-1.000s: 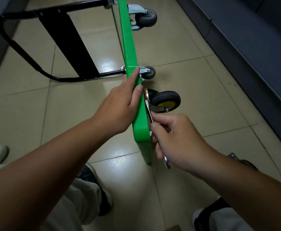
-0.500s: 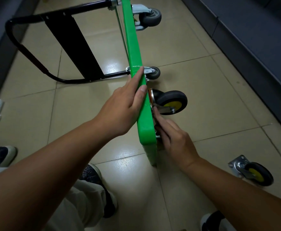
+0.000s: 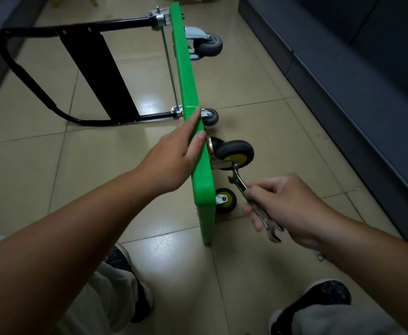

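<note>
**Wrench coming back out to the caster**

You are keeping the green platform [image 3: 186,76] standing on its long edge, with its black handle [image 3: 116,22] lying out beyond your left fingertips. Neither is shifting from half a second ago. Your left hand [image 3: 174,160] is staying where it was, lying over the top edge with its fingers [image 3: 193,122] straight and close together, pressing rather than gripping.

The change is all on the right. Your right hand [image 3: 292,209], tucked against the underside half a second ago, is now drawing back from the platform, and the wrench [image 3: 239,183] is showing again along most of its length. This is probably a re-seat between turns on the caster's fastening, so the work is reading as midway rather than ending.

The black caster with the yellow hub [image 3: 234,151] is sitting just beyond your right fingertips and just beside your left ones, its plate against the underside. Your right fingers [image 3: 268,184] are curling round the wrench's middle, thumb hidden. Its far open end is reaching from them to the caster's fork beside the hub, apparently touching, though the contact is too small to confirm. A second yellow-hubbed caster [image 3: 226,200] is sitting low between your right fingers and the green edge; you cannot tell whether it is mounted.
</note>
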Tool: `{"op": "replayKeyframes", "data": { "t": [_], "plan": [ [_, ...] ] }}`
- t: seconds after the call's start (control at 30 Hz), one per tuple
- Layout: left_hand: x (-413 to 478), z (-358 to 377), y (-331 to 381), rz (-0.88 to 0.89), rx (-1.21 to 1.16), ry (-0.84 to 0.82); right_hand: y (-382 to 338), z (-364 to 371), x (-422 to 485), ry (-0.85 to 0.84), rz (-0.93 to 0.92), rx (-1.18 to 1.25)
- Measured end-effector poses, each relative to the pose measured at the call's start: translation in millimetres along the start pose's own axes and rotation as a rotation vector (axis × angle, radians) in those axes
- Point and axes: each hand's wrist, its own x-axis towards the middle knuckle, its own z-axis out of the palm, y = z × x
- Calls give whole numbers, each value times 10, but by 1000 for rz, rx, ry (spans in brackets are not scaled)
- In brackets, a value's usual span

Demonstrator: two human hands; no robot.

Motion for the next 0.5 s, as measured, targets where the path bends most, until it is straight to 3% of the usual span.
{"op": "replayKeyframes", "data": {
  "t": [0.27, 0.5],
  "plan": [
    [-10, 8, -5, -9, 8, 14, -406, 227, 108, -91, -32, 124],
    [4, 50, -12, -7, 76, 28, -321, 283, 154, -160, -120, 74]
  ]
}}
